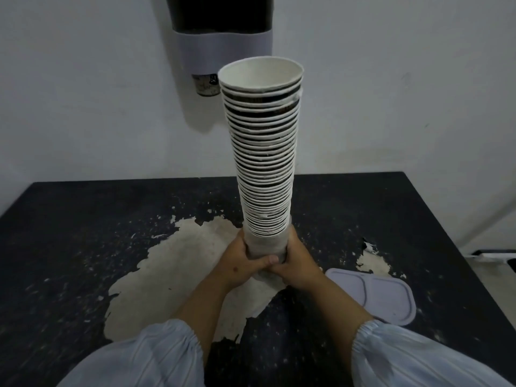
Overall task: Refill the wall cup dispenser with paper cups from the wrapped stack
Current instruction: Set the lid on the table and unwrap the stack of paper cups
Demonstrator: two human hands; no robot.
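A tall stack of paper cups [265, 152] stands upright over the middle of the table, open mouths upward, with white rims and dark bands. Clear wrapping [265, 245] is bunched down around its base. My left hand [237, 265] and my right hand [297, 265] both grip that base, thumbs meeting at the front. On the wall behind, the cup dispenser [220, 37] hangs with a dark tube above a grey collar. The bottom of one cup [206, 85] pokes out beneath it. The stack's top reaches about the level of the dispenser's lower end.
The black table [83, 233] has a large worn pale patch [173, 263] in its middle. A grey flat lid [374, 294] lies on it just right of my right forearm. The table's right edge falls away at far right, where a dark object [491, 254] shows.
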